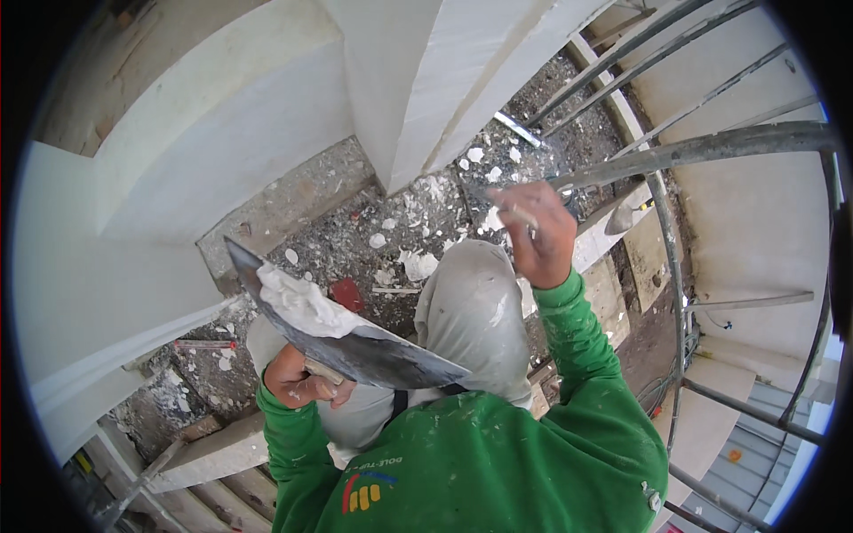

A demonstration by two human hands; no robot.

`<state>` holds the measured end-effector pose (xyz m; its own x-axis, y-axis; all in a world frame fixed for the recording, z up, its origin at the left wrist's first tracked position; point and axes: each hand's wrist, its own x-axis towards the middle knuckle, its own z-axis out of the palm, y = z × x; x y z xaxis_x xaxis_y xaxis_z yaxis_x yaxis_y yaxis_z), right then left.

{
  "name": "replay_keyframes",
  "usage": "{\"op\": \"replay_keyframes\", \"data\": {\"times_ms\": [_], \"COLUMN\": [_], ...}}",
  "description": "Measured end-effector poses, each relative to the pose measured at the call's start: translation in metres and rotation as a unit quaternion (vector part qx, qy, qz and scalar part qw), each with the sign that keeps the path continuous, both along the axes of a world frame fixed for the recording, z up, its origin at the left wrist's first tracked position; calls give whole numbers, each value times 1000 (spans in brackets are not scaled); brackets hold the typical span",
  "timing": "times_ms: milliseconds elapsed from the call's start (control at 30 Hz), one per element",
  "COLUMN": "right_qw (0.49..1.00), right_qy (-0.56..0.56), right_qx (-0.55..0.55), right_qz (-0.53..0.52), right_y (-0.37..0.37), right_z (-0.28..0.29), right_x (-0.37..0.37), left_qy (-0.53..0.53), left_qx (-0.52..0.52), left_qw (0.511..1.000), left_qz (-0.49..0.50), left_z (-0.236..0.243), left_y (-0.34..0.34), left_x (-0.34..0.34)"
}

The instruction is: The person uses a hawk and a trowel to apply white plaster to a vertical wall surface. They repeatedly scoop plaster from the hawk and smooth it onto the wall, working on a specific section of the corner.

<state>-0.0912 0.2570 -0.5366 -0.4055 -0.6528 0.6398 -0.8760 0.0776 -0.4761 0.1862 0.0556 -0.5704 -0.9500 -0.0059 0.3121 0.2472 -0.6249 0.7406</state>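
Observation:
My left hand (306, 380) is closed round the pale handle of a wide steel plastering trowel (382, 354), held flat and tilted in front of my body. A thick heap of wet white plaster (302, 302) lies on the far left part of its blade. My right hand (538, 226) is raised above my right knee, fingers curled. Something pale like a handle shows between those fingers, but its kind is not clear. Both sleeves are green, and my light trousers carry white smears.
White walls (169, 160) stand left, with a white pillar (391, 98) ahead. Plaster scraps (418, 264) litter the dark floor. Metal scaffold tubes (711, 151) cross the right side. A pointed trowel (619, 219) lies on a plank there. A red-edged tool (204, 344) lies left.

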Motion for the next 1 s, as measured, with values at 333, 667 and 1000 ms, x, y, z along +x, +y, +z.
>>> {"op": "replay_keyframes", "data": {"times_ms": [333,667,1000], "right_qw": [974,970,971], "right_qy": [4,57,35], "right_qx": [13,93,104], "right_qz": [-228,-218,-213], "right_y": [-38,-44,-38], "right_z": [1,-64,-122], "right_x": [-73,-80,-83], "left_qy": [-70,-84,-114], "left_qx": [-79,-36,-55], "left_qw": [982,977,968], "left_qz": [159,192,218], "left_z": [7,11,11], "left_y": [4,6,9], "left_x": [8,7,10]}}
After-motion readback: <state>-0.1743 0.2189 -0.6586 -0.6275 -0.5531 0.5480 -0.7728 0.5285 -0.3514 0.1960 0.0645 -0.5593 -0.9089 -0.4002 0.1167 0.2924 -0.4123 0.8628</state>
